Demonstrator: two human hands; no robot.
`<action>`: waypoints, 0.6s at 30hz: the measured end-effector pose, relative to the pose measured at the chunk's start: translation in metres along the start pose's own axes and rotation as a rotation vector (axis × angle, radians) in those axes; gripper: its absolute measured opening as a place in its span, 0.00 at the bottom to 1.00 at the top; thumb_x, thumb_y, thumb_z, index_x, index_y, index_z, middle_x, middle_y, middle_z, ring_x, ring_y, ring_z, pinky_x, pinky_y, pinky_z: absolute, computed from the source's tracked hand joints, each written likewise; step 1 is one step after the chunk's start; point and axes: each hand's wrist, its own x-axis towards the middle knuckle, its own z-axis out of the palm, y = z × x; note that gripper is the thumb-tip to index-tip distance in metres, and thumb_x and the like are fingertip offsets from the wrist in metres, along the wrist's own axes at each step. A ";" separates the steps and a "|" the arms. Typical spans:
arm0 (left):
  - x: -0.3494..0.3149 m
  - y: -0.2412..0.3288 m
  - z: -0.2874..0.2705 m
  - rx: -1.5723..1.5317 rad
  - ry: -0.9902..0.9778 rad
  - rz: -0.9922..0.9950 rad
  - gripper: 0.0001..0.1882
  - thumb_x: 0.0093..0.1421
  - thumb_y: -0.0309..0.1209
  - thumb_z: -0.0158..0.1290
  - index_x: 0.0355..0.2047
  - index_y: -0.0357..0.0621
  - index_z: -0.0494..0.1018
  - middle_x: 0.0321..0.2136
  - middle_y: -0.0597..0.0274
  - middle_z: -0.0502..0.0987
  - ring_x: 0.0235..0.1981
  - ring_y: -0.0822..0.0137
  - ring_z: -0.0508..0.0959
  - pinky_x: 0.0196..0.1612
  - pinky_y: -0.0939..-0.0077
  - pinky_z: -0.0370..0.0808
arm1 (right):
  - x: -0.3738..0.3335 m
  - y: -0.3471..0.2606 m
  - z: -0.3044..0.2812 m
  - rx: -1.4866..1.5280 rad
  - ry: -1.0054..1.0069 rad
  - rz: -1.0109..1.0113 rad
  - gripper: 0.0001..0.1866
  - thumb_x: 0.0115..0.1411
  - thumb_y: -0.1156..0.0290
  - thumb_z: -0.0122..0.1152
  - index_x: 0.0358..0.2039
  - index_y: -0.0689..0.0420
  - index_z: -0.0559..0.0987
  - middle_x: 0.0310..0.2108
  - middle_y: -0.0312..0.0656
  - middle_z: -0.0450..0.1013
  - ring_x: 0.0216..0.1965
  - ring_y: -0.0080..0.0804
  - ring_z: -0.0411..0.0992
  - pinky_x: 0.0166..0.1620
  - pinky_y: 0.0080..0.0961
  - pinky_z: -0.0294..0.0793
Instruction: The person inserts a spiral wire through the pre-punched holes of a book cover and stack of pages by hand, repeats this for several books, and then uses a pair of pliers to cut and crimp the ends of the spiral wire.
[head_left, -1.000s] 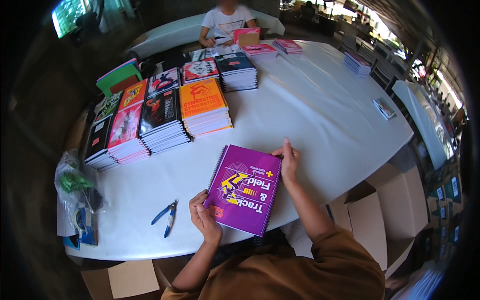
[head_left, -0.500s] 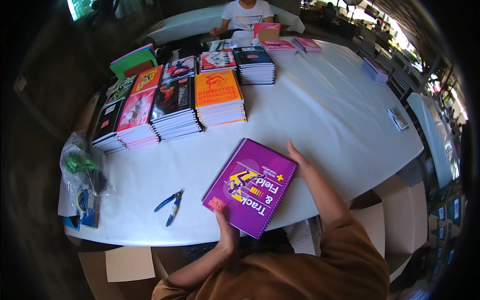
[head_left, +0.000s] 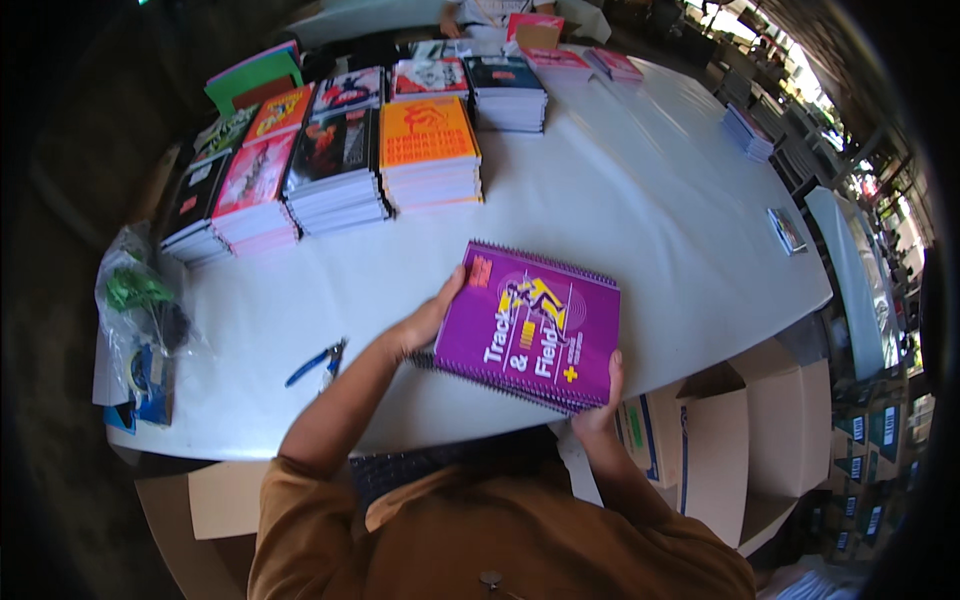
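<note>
Both my hands grip a small stack of purple spiral notebooks (head_left: pixel 580 310) above the near edge of the table. The top cover carries a yellow and white running figure, and black wire coils run along two opposite sides. My left hand (head_left: pixel 432 312) is closed around the left edge. At the lower right corner, my right hand (head_left: pixel 602 398) holds on with the thumb on the cover and its fingers hidden underneath. Blue-handled cutting pliers (head_left: pixel 318 362) lie on the table beside my left forearm, which partly covers them.
The white-covered table (head_left: pixel 640 210) bears several notebook stacks, including an orange-topped one (head_left: pixel 430 135). A clear plastic bag (head_left: pixel 135 290) sits at the left edge. Cardboard boxes (head_left: pixel 715 465) stand below at the right. Another person (head_left: pixel 495 14) is across the table.
The purple notebooks have been turned around, and my left hand has moved up to their left edge. My right hand has come down to the lower right corner. The view has shifted slightly.
</note>
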 end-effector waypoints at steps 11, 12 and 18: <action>-0.043 -0.046 0.032 0.095 0.828 0.808 0.27 0.65 0.51 0.35 0.32 0.37 0.72 0.30 0.59 0.74 0.31 0.72 0.72 0.33 0.78 0.69 | -0.021 0.004 0.002 -0.761 -0.224 -0.727 0.40 0.60 0.54 0.48 0.61 0.70 0.47 0.64 0.56 0.42 0.66 0.44 0.42 0.64 0.36 0.42; -0.038 -0.051 0.035 0.039 0.869 0.765 0.20 0.65 0.42 0.39 0.27 0.37 0.70 0.27 0.61 0.72 0.28 0.75 0.69 0.31 0.81 0.66 | -0.021 0.007 0.006 -0.678 -0.173 -0.732 0.37 0.61 0.60 0.48 0.61 0.71 0.47 0.64 0.57 0.43 0.65 0.44 0.43 0.63 0.37 0.44; -0.018 -0.057 0.038 -0.124 0.966 0.885 0.16 0.66 0.37 0.41 0.24 0.40 0.64 0.21 0.67 0.65 0.23 0.81 0.61 0.26 0.85 0.58 | -0.021 0.013 0.008 -0.740 -0.117 -0.788 0.35 0.64 0.59 0.45 0.61 0.70 0.47 0.64 0.58 0.43 0.64 0.45 0.47 0.62 0.36 0.47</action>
